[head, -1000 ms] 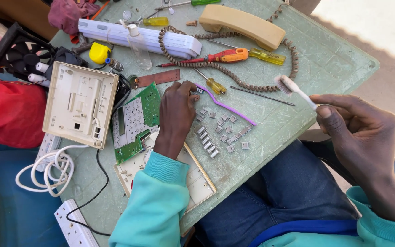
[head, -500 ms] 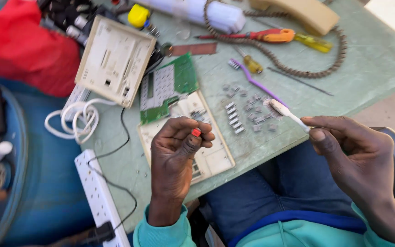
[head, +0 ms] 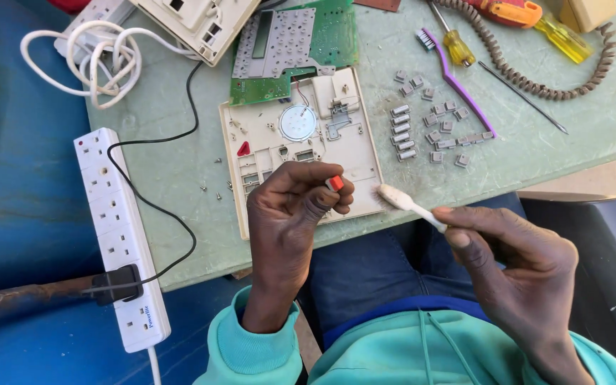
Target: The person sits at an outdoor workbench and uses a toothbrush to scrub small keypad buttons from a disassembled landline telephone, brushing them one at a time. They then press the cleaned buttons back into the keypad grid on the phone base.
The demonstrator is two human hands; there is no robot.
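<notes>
1. Small red button [head: 334,183], pinched between thumb and fingertips of the left hand [head: 295,214], held just above the near edge of the bench [head: 180,171]; grip clamped tight on it.
2. At 3 o'clock from the button, just beside it: bristle head of a white toothbrush [head: 402,202], pointed toward the button, contact with it too close to tell. Handle clasped in the right hand [head: 518,264], grip closed around it (thumb on top).
3. Directly behind the left hand, toward 12 o'clock: cream phone housing [head: 354,153], lying open face-up on the bench, with a round white disc [head: 298,122] inside and a small red triangular piece [head: 244,149] near its left edge.
4. Further out at 12 o'clock: green circuit board [head: 333,36] with a grey keypad mat [head: 279,43] resting on it.
5. At 2 o'clock from the button: loose grey keys [head: 429,121], laid out in rough rows and scattered, beside a purple brush [head: 458,82].
6. Beyond that, at 1 to 2 o'clock: yellow-handled screwdriver [head: 458,46], thin metal pick [head: 522,96], coiled handset cord [head: 536,78].
7. At 9 o'clock: white power strip [head: 119,228] lying off the bench edge, black plug [head: 119,281] seated in it, black cable [head: 151,192] running up across the bench.
8. At 10 to 11 o'clock: bundled white cable [head: 101,60] (looped loosely), next to another cream casing [head: 197,18] at the top edge.
9. A few tiny screws [head: 217,191] scattered left of the housing.
</notes>
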